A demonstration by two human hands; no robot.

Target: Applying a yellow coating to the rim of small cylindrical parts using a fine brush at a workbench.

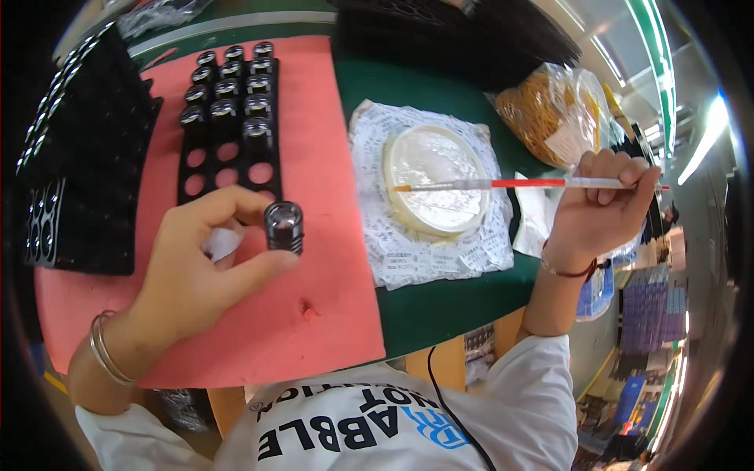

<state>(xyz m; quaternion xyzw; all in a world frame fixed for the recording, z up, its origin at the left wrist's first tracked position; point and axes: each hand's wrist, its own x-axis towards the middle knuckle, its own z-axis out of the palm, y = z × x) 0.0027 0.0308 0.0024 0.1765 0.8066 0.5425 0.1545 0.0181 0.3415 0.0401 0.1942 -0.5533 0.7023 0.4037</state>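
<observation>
Between the thumb and index finger of my left hand (pixel 192 263) is a small black cylinder with a glassy top (pixel 283 228), held above a pink foam mat (pixel 330 314). Something white shows tucked in the curled fingers of that hand. My right hand (pixel 605 200) grips a thin paintbrush (pixel 526 183) with a red and pale handle. The brush lies level, its tan tip over a round shallow dish (pixel 394 145) of whitish, glossy material. Beyond my left hand, a black tray (pixel 188 161) with round holes holds several similar cylinders (pixel 258 129); its nearer holes show pink.
Stacked black hole trays (pixel 94 157) stand at the left. Printed paper (pixel 416 267) lies under the dish on the green table (pixel 440 310). A clear bag of orange-yellow bands (pixel 542 118) sits at the far right, and black trays (pixel 440 39) at the back.
</observation>
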